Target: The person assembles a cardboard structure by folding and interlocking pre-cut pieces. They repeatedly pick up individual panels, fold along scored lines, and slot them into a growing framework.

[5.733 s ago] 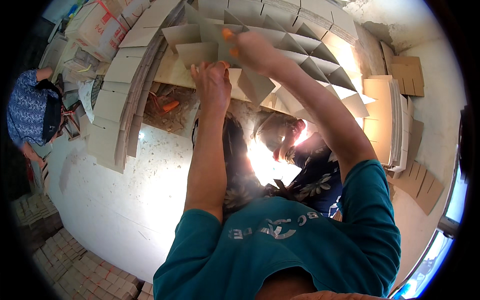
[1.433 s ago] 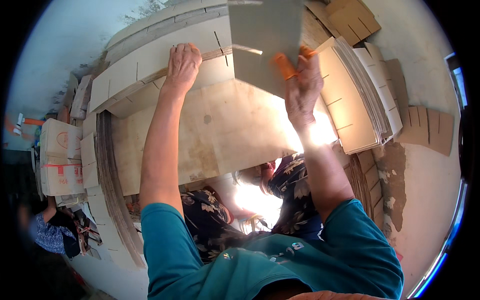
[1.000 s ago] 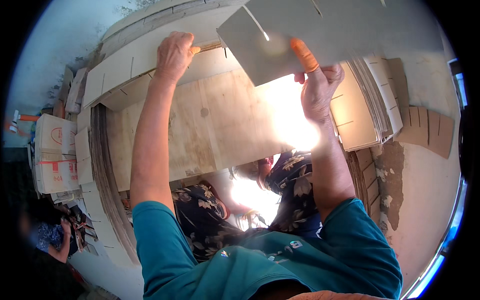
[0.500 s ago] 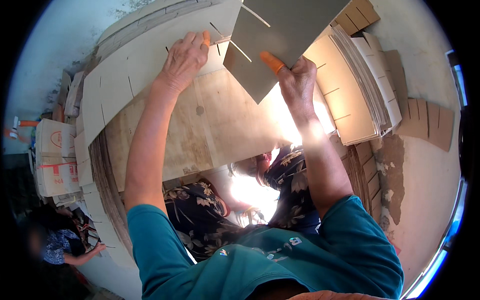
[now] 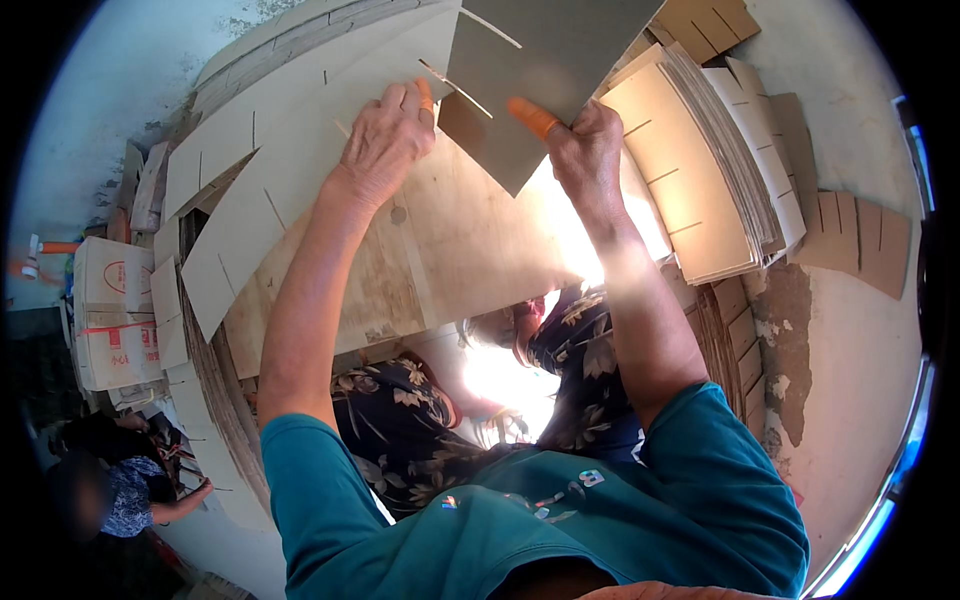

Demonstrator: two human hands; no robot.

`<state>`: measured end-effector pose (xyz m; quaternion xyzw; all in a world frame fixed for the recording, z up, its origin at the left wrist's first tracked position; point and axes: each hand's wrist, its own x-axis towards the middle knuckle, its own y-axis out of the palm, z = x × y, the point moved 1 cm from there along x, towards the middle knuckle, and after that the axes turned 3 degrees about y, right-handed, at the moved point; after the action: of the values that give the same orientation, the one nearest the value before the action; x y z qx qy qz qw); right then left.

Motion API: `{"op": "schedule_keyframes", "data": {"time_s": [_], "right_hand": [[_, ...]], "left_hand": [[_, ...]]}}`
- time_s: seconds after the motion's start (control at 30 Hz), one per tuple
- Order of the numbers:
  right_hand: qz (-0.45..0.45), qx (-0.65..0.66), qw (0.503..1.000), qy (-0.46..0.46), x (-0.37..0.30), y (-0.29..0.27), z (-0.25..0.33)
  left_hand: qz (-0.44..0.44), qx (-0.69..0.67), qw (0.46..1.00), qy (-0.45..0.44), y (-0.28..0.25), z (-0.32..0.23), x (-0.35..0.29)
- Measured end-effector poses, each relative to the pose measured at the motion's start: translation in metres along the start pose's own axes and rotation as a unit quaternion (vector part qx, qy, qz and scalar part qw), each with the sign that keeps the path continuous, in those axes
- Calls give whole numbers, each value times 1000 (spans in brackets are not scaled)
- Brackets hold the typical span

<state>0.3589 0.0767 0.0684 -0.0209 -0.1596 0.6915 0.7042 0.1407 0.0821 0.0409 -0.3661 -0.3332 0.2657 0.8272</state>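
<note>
My right hand [image 5: 588, 160], an orange finger cot on its thumb, grips a raised grey slotted cardboard sheet [image 5: 545, 75] by its near edge. My left hand [image 5: 388, 140], with orange on one finger, is closed on the near edge of a long pale slotted cardboard strip [image 5: 245, 225]. The strip slants out to the left over the wooden board [image 5: 385, 255]. By the left fingertips the strip's end meets the slotted edge of the grey sheet. Whether their slots are engaged I cannot tell. My left fingertips are partly hidden.
Slotted cardboard stacks stand at the far left [image 5: 310, 45] and right [image 5: 690, 190]. More cardboard pieces [image 5: 860, 240] lean at the right wall. A white carton [image 5: 112, 300] stands at the left. Another person [image 5: 125, 490] is at the lower left. Strong sunlight falls near my right forearm.
My left hand has shifted right and slightly nearer, drawing the pale strip away from the sheets behind it. My right hand and the grey sheet have moved slightly left.
</note>
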Motion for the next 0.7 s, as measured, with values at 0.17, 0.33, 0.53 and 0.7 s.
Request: {"op": "schedule_keyframes", "data": {"time_s": [0.17, 0.33, 0.53, 0.7], "right_hand": [[19, -6, 1000, 19, 4, 6, 2], [33, -22, 998, 49, 3, 9, 3], [56, -57, 997, 7, 3, 10, 0], [43, -37, 998, 20, 2, 16, 2]], "left_hand": [[-7, -27, 1000, 7, -17, -18, 1], [-35, -50, 998, 23, -31, -39, -2], [-18, -34, 999, 24, -29, -39, -6], [-56, -41, 997, 35, -37, -44, -7]]}}
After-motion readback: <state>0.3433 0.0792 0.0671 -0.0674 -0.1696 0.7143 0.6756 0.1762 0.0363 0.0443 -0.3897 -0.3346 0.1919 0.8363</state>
